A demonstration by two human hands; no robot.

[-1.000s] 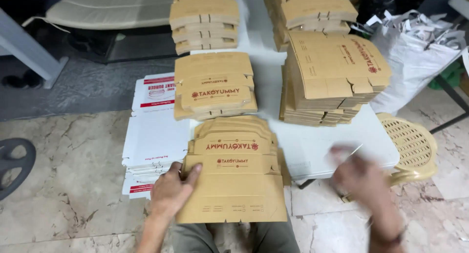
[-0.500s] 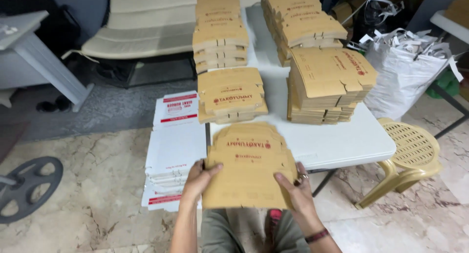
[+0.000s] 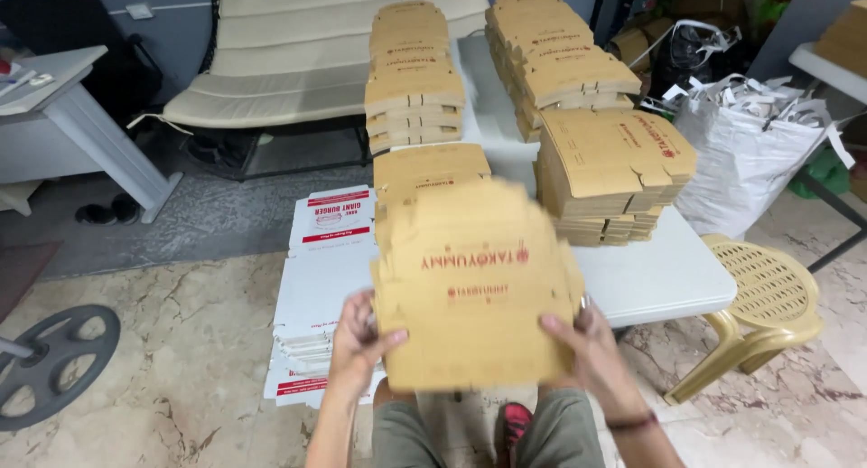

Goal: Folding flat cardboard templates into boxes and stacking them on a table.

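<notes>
Head view, lower centre of the frame: the left hand (image 3: 357,341) pinches the left edge of a flat brown cardboard box blank (image 3: 474,292), and the right hand (image 3: 582,341) clamps its right edge. Gripping both edges evenly should keep the blurred sheet square. It hangs between the hands, above the knees, before the white table (image 3: 668,274) stacked with blanks (image 3: 614,174).

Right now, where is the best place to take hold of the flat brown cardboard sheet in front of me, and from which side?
Grip the flat brown cardboard sheet at its two lower side edges, coming from below and outside, as the left hand and right hand do. It is wide, thin and tilted up, so probably two spread grips stop it bending.
</notes>
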